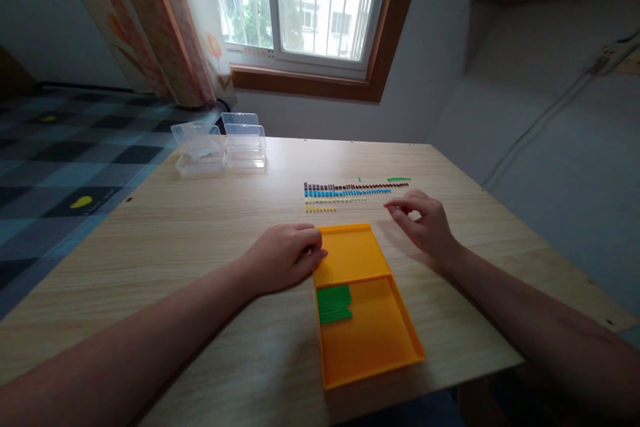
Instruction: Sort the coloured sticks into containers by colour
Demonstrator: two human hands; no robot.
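An orange plastic box lies opened flat on the table, its two halves side by side. Green strips lie in a block at the left of the nearer half. My left hand is closed at the left edge of the farther half, thumb and fingers gripping its rim. To the right of the box, my right hand hovers just above the table with thumb and forefinger pinched together; whatever they hold, if anything, is too small to make out. Beyond the hands, rows of tiny dark red pieces, blue pieces and yellow pieces line the tabletop.
A short row of tiny green pieces lies past the red row. Clear plastic containers with raised lids stand at the table's far left. The wooden table meets a wall at the right; a checked bedspread is at the left.
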